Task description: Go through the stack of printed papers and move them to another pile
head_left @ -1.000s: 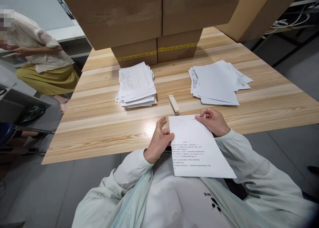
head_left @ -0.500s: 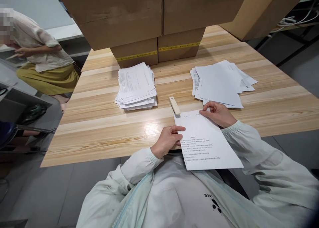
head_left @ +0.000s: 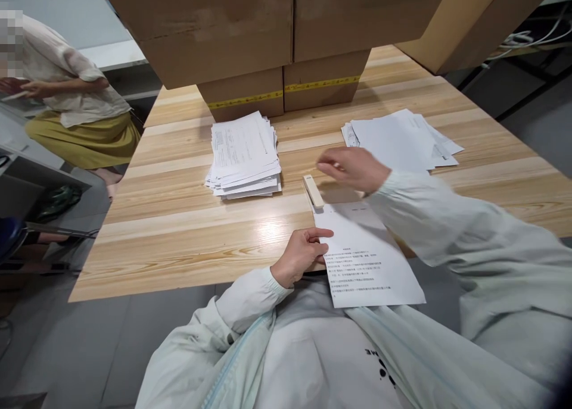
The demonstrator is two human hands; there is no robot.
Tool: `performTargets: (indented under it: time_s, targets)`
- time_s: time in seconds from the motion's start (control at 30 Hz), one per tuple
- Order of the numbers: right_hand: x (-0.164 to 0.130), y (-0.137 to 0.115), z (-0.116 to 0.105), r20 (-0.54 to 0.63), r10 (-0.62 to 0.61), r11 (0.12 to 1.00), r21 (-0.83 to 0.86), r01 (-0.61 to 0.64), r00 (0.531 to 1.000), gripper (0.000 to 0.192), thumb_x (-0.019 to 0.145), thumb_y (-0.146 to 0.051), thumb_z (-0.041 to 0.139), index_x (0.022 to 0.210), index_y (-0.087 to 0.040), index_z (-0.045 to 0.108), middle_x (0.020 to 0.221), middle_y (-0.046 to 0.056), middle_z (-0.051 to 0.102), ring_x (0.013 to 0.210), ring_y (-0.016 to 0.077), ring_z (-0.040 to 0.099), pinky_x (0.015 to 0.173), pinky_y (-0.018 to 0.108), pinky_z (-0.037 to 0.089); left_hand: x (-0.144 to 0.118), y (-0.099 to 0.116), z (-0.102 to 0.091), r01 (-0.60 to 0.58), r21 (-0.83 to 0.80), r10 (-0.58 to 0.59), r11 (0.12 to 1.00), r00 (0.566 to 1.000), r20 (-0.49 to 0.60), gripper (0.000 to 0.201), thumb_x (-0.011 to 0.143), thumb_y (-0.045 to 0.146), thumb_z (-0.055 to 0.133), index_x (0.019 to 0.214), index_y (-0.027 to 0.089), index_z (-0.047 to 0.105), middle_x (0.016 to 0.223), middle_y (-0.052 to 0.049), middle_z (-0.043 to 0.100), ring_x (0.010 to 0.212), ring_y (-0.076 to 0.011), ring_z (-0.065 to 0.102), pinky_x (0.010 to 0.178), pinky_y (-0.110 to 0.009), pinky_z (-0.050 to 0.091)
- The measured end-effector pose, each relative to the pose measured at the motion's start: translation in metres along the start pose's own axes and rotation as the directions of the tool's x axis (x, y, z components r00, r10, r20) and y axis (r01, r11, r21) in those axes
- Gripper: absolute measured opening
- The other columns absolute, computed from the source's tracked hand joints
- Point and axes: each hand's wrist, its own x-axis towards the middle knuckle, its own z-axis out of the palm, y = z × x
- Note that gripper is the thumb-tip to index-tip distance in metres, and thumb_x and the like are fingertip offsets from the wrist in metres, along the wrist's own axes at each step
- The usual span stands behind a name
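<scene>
One sheet (head_left: 370, 260) lies at the surface's (head_left: 187, 236) near edge, half overhanging the lap — the left hand (head_left: 300, 255) pins its left edge, grip clamped on it. The right hand (head_left: 353, 168) hovers blurred above the stapler (head_left: 312, 190), fingers loosely apart, holding nothing. Two paper stacks (head_left: 245, 154) (head_left: 402, 140) flank it, boxes (head_left: 286, 90) behind.

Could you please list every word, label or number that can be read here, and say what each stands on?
"ME": the end of a cut-off word, seen upside down on the white shirt.
Printed sheet under the left hand: lines of text, too small to read.
Left paper stack: top page print, too small to read.
Yellow tape on the cardboard boxes: markings blurred, unreadable.
</scene>
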Motion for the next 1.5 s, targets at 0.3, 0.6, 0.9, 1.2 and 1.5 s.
performTargets:
  time_s: [0.3, 0.6, 0.9, 1.2, 1.5]
  targets:
    - [0.057, -0.031, 0.078, 0.093, 0.064, 0.992, 0.104, -0.073, 0.994, 0.043, 0.106, -0.034, 0.037, 0.086, -0.014, 0.071, 0.102, 0.013, 0.075, 0.09, 0.0212, 0.063, 0.075, 0.03, 0.035, 0.001, -0.002, -0.001, 0.004, -0.009, -0.004, 1.0, 1.0, 0.011, 0.031, 0.068, -0.003, 0.065, 0.095, 0.01, 0.071, 0.055, 0.009, 0.047, 0.048, -0.0062, 0.052, 0.056, -0.022, 0.049]
    - [0.05, -0.033, 0.088, 0.038, 0.092, 0.994, 0.063, -0.095, 0.995, 0.042, 0.105, -0.034, 0.04, 0.087, -0.015, 0.073, 0.096, 0.011, 0.075, 0.086, 0.0205, 0.062, 0.072, 0.03, 0.032, 0.003, -0.002, -0.004, 0.018, -0.025, -0.017, 1.0, 0.999, 0.035, 0.033, 0.07, -0.001, 0.063, 0.1, 0.009, 0.071, 0.061, 0.005, 0.055, 0.053, -0.0085, 0.058, 0.06, -0.024, 0.053]
    - [0.046, -0.035, 0.092, 0.0, 0.105, 0.994, 0.01, -0.105, 0.994, 0.04, 0.106, -0.035, 0.04, 0.098, -0.014, 0.073, 0.106, 0.014, 0.075, 0.098, 0.0245, 0.062, 0.078, 0.033, 0.035, 0.006, -0.005, -0.007, 0.017, -0.023, -0.016, 1.0, 0.998, 0.054, 0.033, 0.071, 0.0, 0.063, 0.102, 0.009, 0.072, 0.063, 0.005, 0.054, 0.054, -0.0083, 0.059, 0.062, -0.024, 0.053]
    - [0.045, -0.036, 0.095, -0.087, 0.128, 0.99, 0.078, -0.121, 0.988, 0.038, 0.105, -0.033, 0.039, 0.105, -0.014, 0.072, 0.109, 0.014, 0.075, 0.103, 0.0274, 0.063, 0.086, 0.036, 0.042, 0.002, 0.002, -0.003, 0.019, -0.05, -0.017, 0.999, 0.999, 0.035, 0.031, 0.067, -0.002, 0.063, 0.096, 0.008, 0.071, 0.063, 0.004, 0.06, 0.054, -0.0075, 0.059, 0.058, -0.021, 0.051]
    - [-0.033, 0.001, 0.009, -0.377, 0.042, 0.985, 0.169, 0.024, 0.925, 0.042, 0.096, -0.05, 0.049, 0.12, -0.021, 0.069, 0.118, 0.012, 0.074, 0.109, 0.0278, 0.067, 0.099, 0.043, 0.049, -0.014, -0.01, -0.005, 0.004, -0.036, -0.003, 0.999, 1.0, 0.03, 0.033, 0.064, 0.006, 0.07, 0.097, 0.011, 0.075, 0.058, 0.006, 0.054, 0.055, -0.0074, 0.055, 0.06, -0.022, 0.047]
